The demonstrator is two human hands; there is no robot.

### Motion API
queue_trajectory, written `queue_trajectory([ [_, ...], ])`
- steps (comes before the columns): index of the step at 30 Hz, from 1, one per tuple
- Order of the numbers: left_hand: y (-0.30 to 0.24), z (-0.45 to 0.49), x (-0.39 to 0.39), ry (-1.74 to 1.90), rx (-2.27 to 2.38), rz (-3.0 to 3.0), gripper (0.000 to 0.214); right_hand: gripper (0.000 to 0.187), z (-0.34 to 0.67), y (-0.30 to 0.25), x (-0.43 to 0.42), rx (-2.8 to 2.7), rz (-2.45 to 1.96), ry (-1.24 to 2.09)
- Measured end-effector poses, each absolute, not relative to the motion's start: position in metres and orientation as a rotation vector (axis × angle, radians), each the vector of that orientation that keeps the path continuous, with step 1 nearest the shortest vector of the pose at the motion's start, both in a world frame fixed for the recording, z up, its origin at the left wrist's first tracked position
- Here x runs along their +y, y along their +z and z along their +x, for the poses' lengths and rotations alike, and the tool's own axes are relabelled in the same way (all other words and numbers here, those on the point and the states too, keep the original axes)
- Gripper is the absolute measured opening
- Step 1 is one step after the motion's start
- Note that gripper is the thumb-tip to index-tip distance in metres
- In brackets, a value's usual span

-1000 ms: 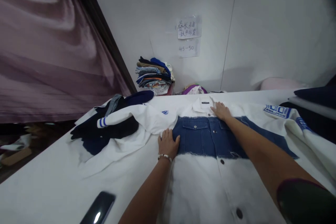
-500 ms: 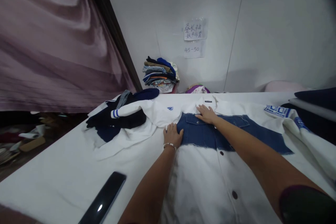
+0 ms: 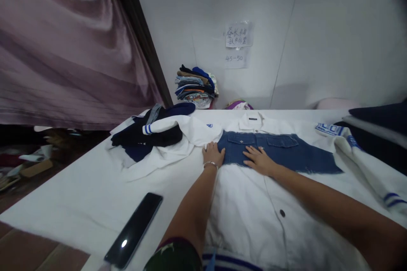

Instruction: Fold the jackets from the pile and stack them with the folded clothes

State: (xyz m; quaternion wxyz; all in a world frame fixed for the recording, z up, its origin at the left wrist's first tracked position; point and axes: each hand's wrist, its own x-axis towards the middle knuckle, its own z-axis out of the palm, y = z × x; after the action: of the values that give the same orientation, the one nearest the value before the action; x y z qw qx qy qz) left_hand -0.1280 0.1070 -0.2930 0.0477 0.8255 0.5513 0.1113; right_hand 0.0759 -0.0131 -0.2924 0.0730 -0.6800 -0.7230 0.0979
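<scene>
Left hand [image 3: 213, 153] open, flat at the denim chest panel's [image 3: 280, 152] edge; right hand [image 3: 259, 160] open, palm-down on same panel. White button-front jacket [image 3: 251, 207] spread on white surface [image 3: 63, 207], black smartphone [image 3: 133, 230] to its left.

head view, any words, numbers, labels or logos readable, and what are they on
"45-50" on the lower paper sheet
Handwritten Chinese on the upper paper sheet: too blurred to read
Neck label of the white jacket: too small to read
Blue chest emblem and blue sleeve patch: no readable text
</scene>
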Motion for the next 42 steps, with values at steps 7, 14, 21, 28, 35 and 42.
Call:
queue_trajectory([
  [7, -0.291, -0.127, 0.111, 0.340, 1.687, 2.494, 0.062, 0.062, 0.097, -0.296, -0.180, -2.053, -2.149, 0.316],
  [14, -0.281, -0.137, 0.111, 0.167, 1.543, 2.597, 0.058, 0.061, 0.161, -0.321, -0.336, -1.611, -2.534, 0.017],
  [21, -0.262, -0.170, 0.079, 0.194, 1.527, 2.605, 0.055, 0.058, 0.159, -0.329, -0.383, -1.172, -2.330, -0.075],
  [28, -0.262, -0.242, 0.005, 0.176, 1.676, 2.332, 0.060, 0.057, 0.140, -0.312, -0.364, -1.105, -2.285, -0.128],
  [35, -0.254, -0.266, -0.052, 0.160, 1.609, 2.066, 0.033, 0.062, 0.147, -0.307, -0.363, -1.114, -2.390, -0.190],
  [42, -0.261, -0.275, -0.057, 0.032, 1.729, 2.238, 0.039, 0.057, 0.148, -0.313, -0.377, -1.135, -2.585, -0.182],
])
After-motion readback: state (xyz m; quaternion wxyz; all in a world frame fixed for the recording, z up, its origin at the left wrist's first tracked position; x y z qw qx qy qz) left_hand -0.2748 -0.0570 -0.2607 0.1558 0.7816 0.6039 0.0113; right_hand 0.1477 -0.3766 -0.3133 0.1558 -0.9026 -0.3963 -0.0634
